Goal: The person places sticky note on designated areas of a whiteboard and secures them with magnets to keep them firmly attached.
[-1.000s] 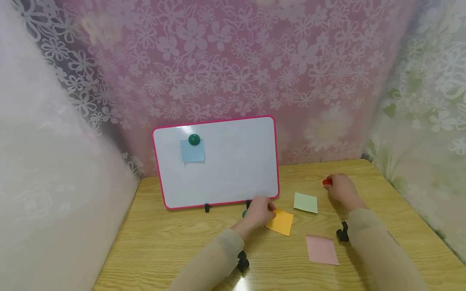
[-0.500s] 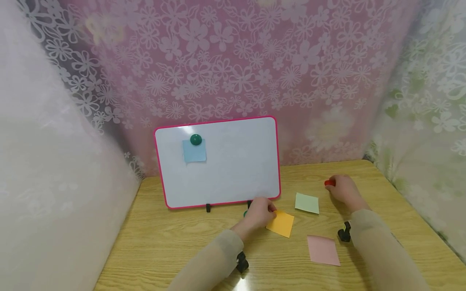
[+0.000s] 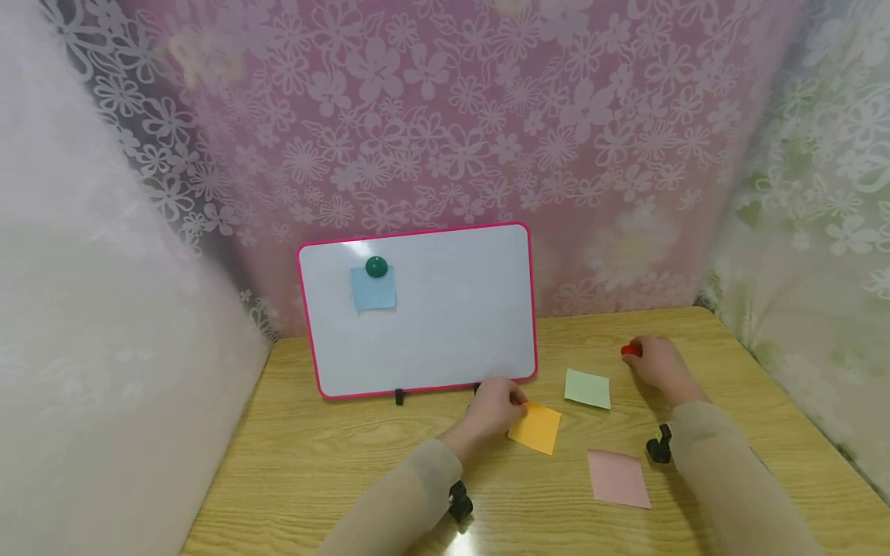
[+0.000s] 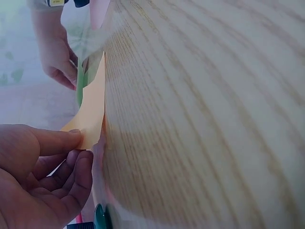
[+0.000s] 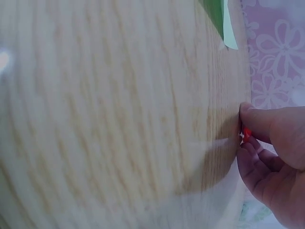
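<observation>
My left hand (image 3: 492, 406) pinches the orange sticky note (image 3: 537, 428) by one corner between thumb and fingers; in the left wrist view the note (image 4: 93, 114) bends up from the table. At the right, my right hand (image 3: 659, 361) holds a small red round magnet (image 3: 630, 350) close to the tabletop; in the right wrist view only a bit of the red magnet (image 5: 246, 134) shows between thumb and fingers. Between the hands lies a pale green note (image 3: 587, 388). A pink note (image 3: 619, 479) lies nearer the front.
A pink-framed whiteboard (image 3: 431, 324) leans at the back on small black feet (image 3: 399, 397). On it a dark green magnet (image 3: 376, 267) pins a light blue note (image 3: 374, 289). Another green magnet (image 4: 101, 217) shows beside the left hand in the left wrist view.
Both hands keep their grips and stay nearly in place. The whole head view has shifted slightly to the right. The green magnet behind the left hand is now almost hidden.
</observation>
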Motion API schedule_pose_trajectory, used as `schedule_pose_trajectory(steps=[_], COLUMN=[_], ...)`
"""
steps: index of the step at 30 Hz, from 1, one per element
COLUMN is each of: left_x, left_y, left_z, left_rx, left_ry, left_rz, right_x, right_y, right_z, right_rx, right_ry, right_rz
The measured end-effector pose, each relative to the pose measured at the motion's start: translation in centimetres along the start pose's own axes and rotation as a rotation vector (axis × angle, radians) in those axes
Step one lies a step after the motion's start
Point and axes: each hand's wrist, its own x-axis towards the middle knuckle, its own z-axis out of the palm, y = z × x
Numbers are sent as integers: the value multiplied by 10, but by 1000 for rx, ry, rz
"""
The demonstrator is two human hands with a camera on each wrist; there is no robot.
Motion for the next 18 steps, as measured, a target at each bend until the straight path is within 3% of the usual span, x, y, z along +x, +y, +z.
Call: schedule_pose_trajectory(steps=[18], left_x=[-1], left_y=[-7], left_z=[0], left_rx=[-26], left_ry=[-3], left_rz=[15], right_x=[-3], right_y=[6], right_z=[3], right_rx=[25], right_ry=[27], right_rz=[-16])
